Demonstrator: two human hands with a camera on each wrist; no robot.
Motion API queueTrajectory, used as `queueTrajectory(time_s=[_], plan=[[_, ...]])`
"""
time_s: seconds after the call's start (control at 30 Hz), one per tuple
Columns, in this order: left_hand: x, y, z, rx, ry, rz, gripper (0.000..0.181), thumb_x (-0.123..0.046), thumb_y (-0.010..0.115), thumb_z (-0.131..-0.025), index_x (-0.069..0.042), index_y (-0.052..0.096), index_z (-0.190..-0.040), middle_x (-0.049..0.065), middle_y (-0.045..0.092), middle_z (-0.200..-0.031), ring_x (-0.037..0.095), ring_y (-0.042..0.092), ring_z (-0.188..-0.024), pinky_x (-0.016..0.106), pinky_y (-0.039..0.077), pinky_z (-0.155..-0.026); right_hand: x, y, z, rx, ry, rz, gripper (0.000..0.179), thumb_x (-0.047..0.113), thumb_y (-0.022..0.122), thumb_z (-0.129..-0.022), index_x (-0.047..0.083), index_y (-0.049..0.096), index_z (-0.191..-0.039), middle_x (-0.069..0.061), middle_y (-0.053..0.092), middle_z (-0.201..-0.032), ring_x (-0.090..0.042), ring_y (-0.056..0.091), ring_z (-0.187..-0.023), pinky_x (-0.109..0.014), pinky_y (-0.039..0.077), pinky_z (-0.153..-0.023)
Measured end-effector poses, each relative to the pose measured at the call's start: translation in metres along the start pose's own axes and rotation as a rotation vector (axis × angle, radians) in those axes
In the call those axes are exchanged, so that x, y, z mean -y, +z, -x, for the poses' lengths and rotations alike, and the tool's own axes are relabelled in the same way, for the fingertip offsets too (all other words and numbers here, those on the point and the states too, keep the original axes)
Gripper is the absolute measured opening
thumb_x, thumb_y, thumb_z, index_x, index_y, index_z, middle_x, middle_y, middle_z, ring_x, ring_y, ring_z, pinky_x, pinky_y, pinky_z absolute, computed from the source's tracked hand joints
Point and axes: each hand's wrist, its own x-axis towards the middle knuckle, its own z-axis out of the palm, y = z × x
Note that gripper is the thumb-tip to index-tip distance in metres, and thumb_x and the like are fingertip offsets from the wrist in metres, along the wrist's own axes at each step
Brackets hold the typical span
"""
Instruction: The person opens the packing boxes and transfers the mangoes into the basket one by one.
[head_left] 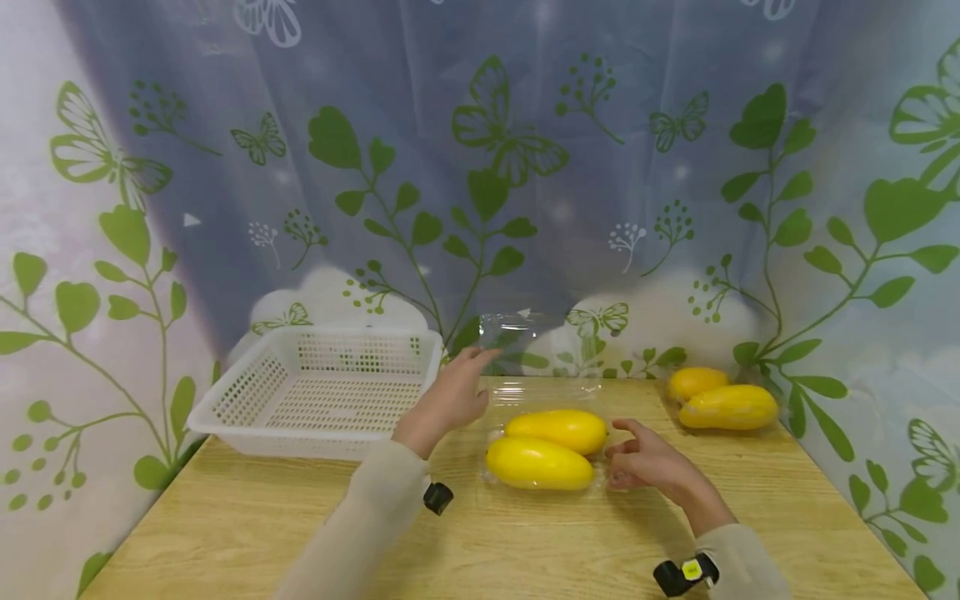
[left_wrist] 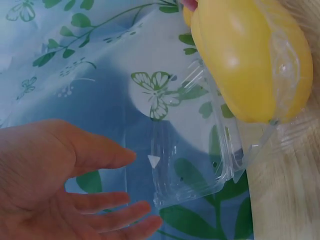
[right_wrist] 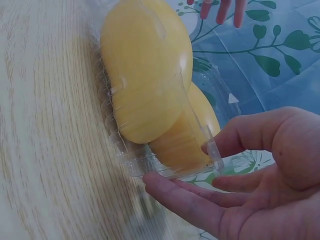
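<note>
Two yellow mango-like fruits [head_left: 538, 463] lie side by side in the base of a clear plastic clamshell box [right_wrist: 137, 165]. Its see-through lid [left_wrist: 192, 187] stands raised at the back, against the printed curtain. My left hand [head_left: 457, 390] is beside the lid's left edge with fingers extended; the left wrist view shows a gap between fingertips and plastic. At the box's right end, my right hand [right_wrist: 250, 185] pinches the rim, thumb on the rim and fingers along the outer wall.
A white perforated plastic basket [head_left: 315, 446] stands on the left of the wooden table [head_left: 480, 550]. Two more yellow fruits [head_left: 727, 407] lie at the back right, seemingly in clear plastic. The printed curtain [head_left: 420, 167] hangs right behind the table's back edge.
</note>
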Motion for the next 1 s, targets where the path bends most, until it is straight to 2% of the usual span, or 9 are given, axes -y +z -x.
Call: queueTrajectory(time_s=[0.1, 0.17, 0.23, 0.37, 0.47, 0.53, 0.67, 0.77, 1.0], plan=[[0.000, 0.004, 0.002, 0.028, 0.005, -0.007, 0.065, -0.001, 0.062, -0.095, -0.013, 0.044, -0.157, 0.021, 0.040, -0.161, 0.040, 0.058, -0.131, 0.054, 0.053, -0.105, -0.001, 0.000, 0.000, 0.004, 0.004, 0.013, 0.083, -0.002, 0.057, -0.092, -0.010, 0.008, -0.159, -0.046, 0.040, -0.147, -0.026, 0.071, -0.093, -0.040, 0.064, -0.082], [-0.001, 0.006, 0.005, 0.047, 0.019, -0.010, 0.065, -0.001, 0.063, -0.095, -0.013, 0.045, -0.156, 0.020, 0.043, -0.159, 0.039, 0.053, -0.137, 0.052, 0.054, -0.104, -0.001, 0.000, 0.000, 0.005, 0.009, 0.017, 0.082, -0.001, 0.056, -0.092, -0.011, 0.010, -0.159, -0.046, 0.042, -0.145, -0.026, 0.072, -0.091, -0.039, 0.064, -0.081], [-0.003, 0.008, 0.007, 0.062, 0.039, -0.013, 0.065, 0.000, 0.063, -0.095, -0.015, 0.045, -0.156, 0.019, 0.045, -0.157, 0.038, 0.056, -0.133, 0.048, 0.057, -0.096, -0.001, -0.002, 0.001, 0.016, 0.013, 0.024, 0.079, 0.002, 0.056, -0.094, -0.013, 0.011, -0.158, -0.045, 0.046, -0.142, -0.024, 0.072, -0.088, -0.037, 0.063, -0.079], [-0.007, 0.012, 0.010, 0.082, 0.069, -0.034, 0.063, -0.002, 0.062, -0.097, -0.020, 0.047, -0.155, 0.017, 0.045, -0.158, 0.035, 0.061, -0.129, 0.046, 0.059, -0.091, 0.000, -0.006, 0.002, 0.049, 0.029, 0.026, 0.071, 0.008, 0.056, -0.100, -0.016, 0.017, -0.156, -0.040, 0.053, -0.134, -0.020, 0.072, -0.084, -0.032, 0.062, -0.075], [-0.011, 0.013, 0.011, 0.099, 0.088, -0.047, 0.063, -0.001, 0.061, -0.097, -0.021, 0.048, -0.155, 0.016, 0.045, -0.158, 0.035, 0.057, -0.134, 0.049, 0.056, -0.099, 0.000, -0.008, 0.003, 0.074, 0.035, 0.026, 0.070, 0.009, 0.057, -0.101, -0.017, 0.021, -0.154, -0.039, 0.054, -0.132, -0.019, 0.072, -0.084, -0.030, 0.063, -0.074], [-0.015, 0.013, 0.012, 0.109, 0.104, -0.062, 0.061, 0.000, 0.061, -0.097, -0.020, 0.050, -0.154, 0.014, 0.048, -0.157, 0.035, 0.053, -0.140, 0.050, 0.052, -0.108, 0.001, -0.008, 0.004, 0.078, 0.042, 0.026, 0.070, 0.006, 0.058, -0.098, -0.016, 0.022, -0.154, -0.039, 0.054, -0.133, -0.018, 0.071, -0.083, -0.030, 0.062, -0.074], [-0.020, 0.014, 0.013, 0.147, 0.126, -0.088, 0.056, 0.001, 0.065, -0.096, -0.018, 0.057, -0.148, 0.008, 0.057, -0.151, 0.031, 0.053, -0.141, 0.047, 0.047, -0.115, 0.002, -0.007, 0.005, 0.085, 0.048, 0.031, 0.071, 0.003, 0.056, -0.093, -0.015, 0.023, -0.153, -0.039, 0.054, -0.134, -0.018, 0.069, -0.081, -0.032, 0.062, -0.074], [-0.024, 0.016, 0.013, 0.193, 0.138, -0.107, 0.052, -0.003, 0.068, -0.096, -0.017, 0.060, -0.145, 0.006, 0.060, -0.149, 0.028, 0.053, -0.141, 0.046, 0.045, -0.117, 0.002, -0.006, 0.006, 0.092, 0.045, 0.039, 0.069, 0.003, 0.055, -0.093, -0.014, 0.023, -0.152, -0.038, 0.055, -0.134, -0.019, 0.068, -0.080, -0.034, 0.063, -0.075], [-0.030, 0.027, 0.014, 0.310, 0.167, -0.133, 0.049, -0.015, 0.075, -0.095, -0.015, 0.063, -0.142, 0.001, 0.061, -0.148, 0.024, 0.057, -0.136, 0.041, 0.049, -0.112, 0.001, -0.006, 0.008, 0.104, 0.037, 0.056, 0.061, 0.005, 0.053, -0.095, -0.013, 0.028, -0.148, -0.035, 0.059, -0.130, -0.020, 0.067, -0.079, -0.035, 0.062, -0.073]])
